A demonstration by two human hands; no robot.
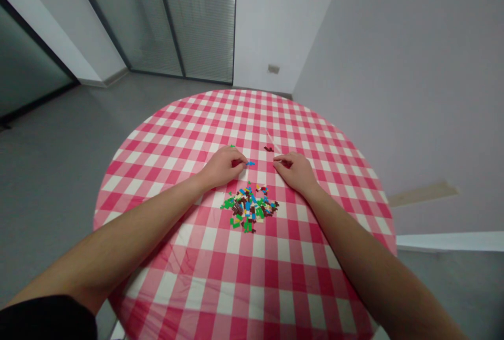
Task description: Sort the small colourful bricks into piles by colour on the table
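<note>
My left hand (225,167) rests over the checked tablecloth with thumb and forefinger pinched together. At its fingertips is a small blue toy brick piece (251,163). Across a short gap, my right hand (296,171) is closed in a pinch; whatever is between its fingers is too small to make out. A dark brown brick piece (269,149) lies just beyond the gap between the hands. Partly behind my left hand shows a small green brick piece (232,146). Nearer to me lies a loose pile of toy bricks (248,208) in green, blue, brown, white and yellow.
The round table is covered with a red and white checked tablecloth (244,290), creased at the near left. Behind it stand a glass partition with blinds (208,20) and a white wall with a socket (273,68). A grey wall (417,77) rises at the right.
</note>
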